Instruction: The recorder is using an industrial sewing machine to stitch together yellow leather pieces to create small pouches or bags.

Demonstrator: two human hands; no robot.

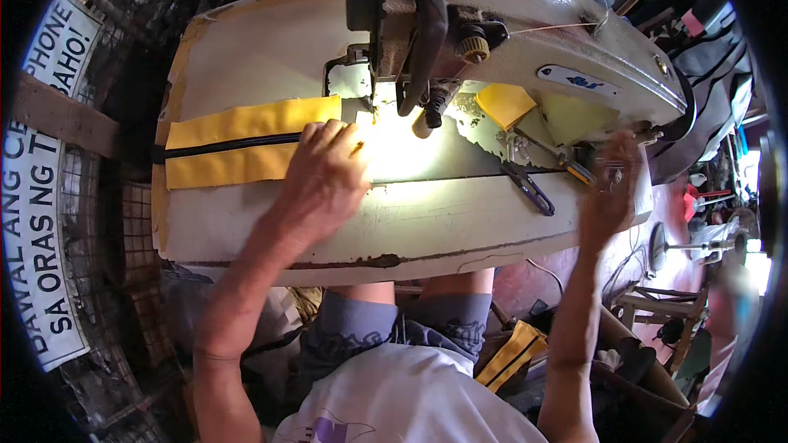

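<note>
A yellow fabric piece [246, 120] with a black zipper [234, 144] along its middle lies flat on the sewing table, left of the needle area. My left hand [328, 160] has its fingers curled over the right end of this piece, close to the bright lamp light; its thumb is partly hidden. The sewing machine [542, 29] arches over the table above both hands. Near the right end of the machine, my right hand [609, 184] is raised and smeared by motion, so its grip is unclear. Beside it lie a screwdriver [581, 171] and a dark-handled tool [529, 189].
A folded yellow piece [505, 105] rests under the machine arm near small metal parts [515, 146]. Below the table, another yellow zippered piece [513, 354] lies right of my lap. White signs [49, 254] hang on wire mesh at left; a fan [659, 246] stands at right.
</note>
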